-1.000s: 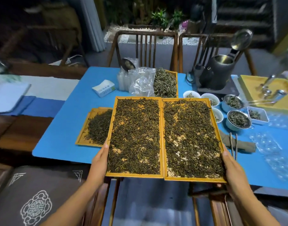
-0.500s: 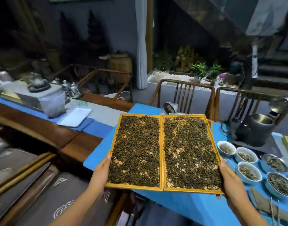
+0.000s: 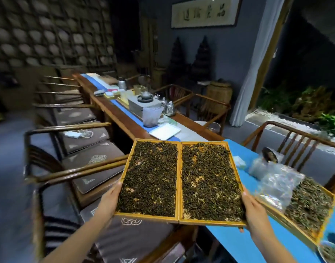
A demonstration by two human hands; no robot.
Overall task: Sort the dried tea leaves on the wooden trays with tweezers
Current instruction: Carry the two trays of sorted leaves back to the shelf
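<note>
Room: dim tea room, long wooden table at 11 o'clock, blue table mat at 4 o'clock.
Trays: two wooden trays side by side, lifted clear of the mat, kept level, likely so nothing spills.
Tea leaves: dark, thin layer in both.
Left hand: grips left tray's outer edge.
Right hand: grips right tray's outer edge.
Third tray: one, 3 o'clock, on mat.
Tweezers: not visible.
</note>
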